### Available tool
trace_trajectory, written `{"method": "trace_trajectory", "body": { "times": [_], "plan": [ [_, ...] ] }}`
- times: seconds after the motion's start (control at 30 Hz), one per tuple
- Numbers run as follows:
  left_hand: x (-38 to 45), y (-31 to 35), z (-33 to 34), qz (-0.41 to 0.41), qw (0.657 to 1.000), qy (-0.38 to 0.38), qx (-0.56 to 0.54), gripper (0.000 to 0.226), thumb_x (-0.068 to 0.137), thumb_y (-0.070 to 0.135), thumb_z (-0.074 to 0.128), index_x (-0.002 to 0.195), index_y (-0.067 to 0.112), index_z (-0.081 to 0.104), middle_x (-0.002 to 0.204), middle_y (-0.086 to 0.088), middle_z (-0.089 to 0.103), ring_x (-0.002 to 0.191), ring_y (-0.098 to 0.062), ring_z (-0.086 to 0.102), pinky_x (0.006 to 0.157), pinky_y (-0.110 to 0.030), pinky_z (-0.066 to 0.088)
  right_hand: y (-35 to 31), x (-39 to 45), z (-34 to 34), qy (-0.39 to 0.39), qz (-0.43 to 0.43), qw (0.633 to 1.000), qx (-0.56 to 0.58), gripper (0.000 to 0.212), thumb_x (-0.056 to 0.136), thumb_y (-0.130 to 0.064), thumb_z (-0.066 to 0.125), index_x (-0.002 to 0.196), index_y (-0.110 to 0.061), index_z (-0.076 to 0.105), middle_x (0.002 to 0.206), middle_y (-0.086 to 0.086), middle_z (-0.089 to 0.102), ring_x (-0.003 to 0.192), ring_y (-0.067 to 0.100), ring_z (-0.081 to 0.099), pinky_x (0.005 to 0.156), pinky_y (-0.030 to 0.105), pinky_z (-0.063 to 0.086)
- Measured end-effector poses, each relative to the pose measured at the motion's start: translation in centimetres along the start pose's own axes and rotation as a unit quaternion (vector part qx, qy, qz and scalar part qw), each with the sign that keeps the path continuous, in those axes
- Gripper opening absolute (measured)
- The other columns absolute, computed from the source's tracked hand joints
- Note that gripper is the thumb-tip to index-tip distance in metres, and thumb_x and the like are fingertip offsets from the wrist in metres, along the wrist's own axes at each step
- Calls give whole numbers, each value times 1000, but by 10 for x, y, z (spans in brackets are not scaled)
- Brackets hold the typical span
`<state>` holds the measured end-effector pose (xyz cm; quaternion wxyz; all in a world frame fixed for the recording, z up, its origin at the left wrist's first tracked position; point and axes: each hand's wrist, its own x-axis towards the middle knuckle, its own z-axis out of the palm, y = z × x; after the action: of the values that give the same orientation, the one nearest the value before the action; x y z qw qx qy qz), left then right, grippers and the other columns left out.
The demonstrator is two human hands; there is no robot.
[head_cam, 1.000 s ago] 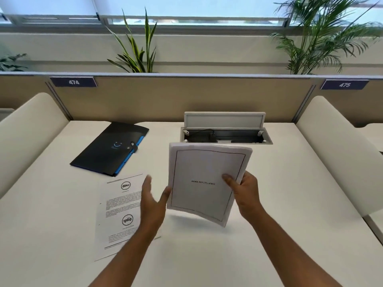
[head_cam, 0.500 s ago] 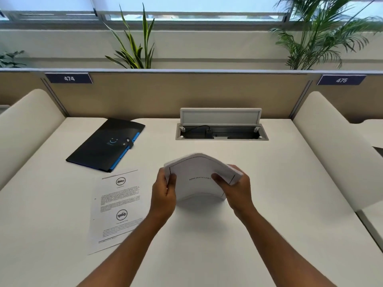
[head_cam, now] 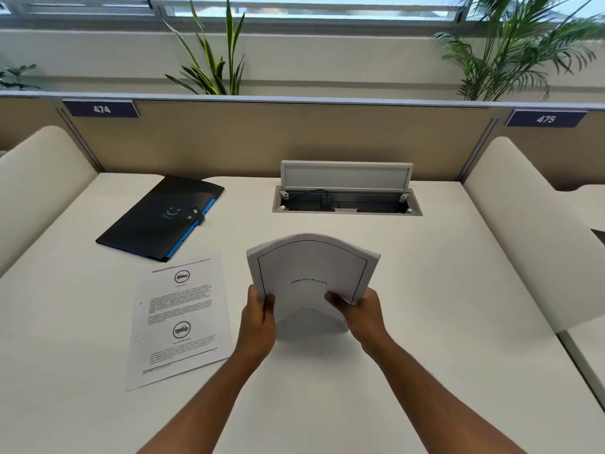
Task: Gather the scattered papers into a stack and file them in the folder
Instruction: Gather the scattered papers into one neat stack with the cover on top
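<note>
A stack of white papers (head_cam: 311, 273) with a framed title page stands on edge on the desk (head_cam: 425, 290), bowed outward in the middle. My left hand (head_cam: 258, 317) grips its lower left edge and my right hand (head_cam: 360, 312) grips its lower right edge, thumbs on the front page. One printed sheet (head_cam: 178, 319) with two round car icons lies flat to the left of my left hand. A black folder (head_cam: 160, 216) with a blue edge and a strap clasp lies closed at the back left.
An open cable hatch (head_cam: 347, 199) with its lid raised sits in the desk at the back centre. Cream padded dividers (head_cam: 530, 224) flank both sides, and a tan partition (head_cam: 278, 136) closes the back.
My left hand came in and took the stack's left edge. The stack went from tilted in the air down to the desk, and now stands taller, bowed between both hands.
</note>
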<state>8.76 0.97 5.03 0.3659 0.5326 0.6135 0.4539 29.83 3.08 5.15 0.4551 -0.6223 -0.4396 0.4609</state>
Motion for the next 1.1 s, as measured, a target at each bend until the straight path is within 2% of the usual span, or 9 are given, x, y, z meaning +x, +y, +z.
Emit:
{"method": "trace_trajectory", "body": {
  "times": [0.1, 0.2, 0.27, 0.43, 0.53, 0.67, 0.83, 1.0, 1.1],
  "plan": [
    [1, -11, 5, -32, 999, 5, 24, 15, 104, 19, 43, 117, 25, 47, 93, 24, 63, 85, 16, 58, 65, -3, 43, 5, 1, 1, 11, 16, 999, -35, 18, 81, -21, 86, 93, -15, 75, 90, 2, 77, 90, 30, 72, 82, 50, 58],
    [6, -10, 8, -29, 999, 23, 22, 12, 103, 11, 44, 108, 21, 49, 96, 15, 63, 84, 9, 60, 67, -7, 45, 7, 3, -4, 15, 10, 999, -42, 20, 80, -22, 87, 95, -17, 76, 90, -2, 79, 87, 23, 74, 78, 44, 62],
    [9, -8, 10, -44, 999, 27, 14, 9, 102, 10, 45, 104, 15, 52, 95, 11, 64, 84, 0, 61, 70, -18, 48, 9, 2, -10, 10, 15, 1000, -9, 24, 78, -22, 89, 98, -18, 76, 92, -3, 81, 86, 19, 77, 77, 39, 63],
    [8, -2, 20, -134, 990, -8, -46, 14, 104, 22, 44, 100, 23, 58, 100, 4, 67, 92, -15, 63, 80, -34, 51, 17, 2, -22, -3, 35, 999, 21, 31, 80, -20, 88, 108, -19, 75, 99, -4, 81, 88, 16, 78, 77, 35, 63],
    [11, -2, 32, -161, 986, -24, -30, 23, 106, 31, 36, 95, 17, 51, 89, 2, 60, 79, -15, 54, 67, -31, 44, 22, 4, -28, 6, 58, 998, -6, 30, 89, -31, 80, 115, -20, 70, 107, -3, 78, 96, 18, 75, 87, 42, 62],
    [22, -9, 46, -201, 979, -23, 35, 22, 106, 26, 30, 99, 11, 45, 89, -5, 56, 76, -18, 50, 67, -32, 40, 29, 15, -37, 20, 85, 995, -39, 15, 102, -28, 61, 104, -15, 68, 102, 4, 75, 96, 28, 71, 91, 50, 59],
    [44, -15, 62, -250, 964, -30, 85, 22, 104, 21, 32, 101, 6, 48, 92, -5, 54, 74, -16, 48, 61, -27, 37, 43, 39, -52, 7, 137, 989, -63, 21, 100, -20, 61, 103, 0, 69, 104, 23, 74, 83, 27, 66, 79, 37, 53],
    [56, -23, 72, -267, 960, -26, 85, 19, 103, 19, 33, 96, 7, 46, 90, -6, 52, 75, -21, 45, 66, -31, 36, 47, 52, -53, -40, 188, 981, -3, 14, 92, -9, 73, 106, -11, 74, 103, 10, 79, 96, 31, 77, 90, 52, 61],
    [54, -26, 67, -249, 964, -18, 95, 21, 103, 22, 34, 96, 9, 49, 86, -2, 55, 75, -20, 50, 64, -31, 40, 48, 56, -50, -56, 176, 983, -21, 17, 92, -5, 71, 106, -12, 75, 104, 8, 80, 95, 28, 76, 89, 45, 62]
  ]
}}
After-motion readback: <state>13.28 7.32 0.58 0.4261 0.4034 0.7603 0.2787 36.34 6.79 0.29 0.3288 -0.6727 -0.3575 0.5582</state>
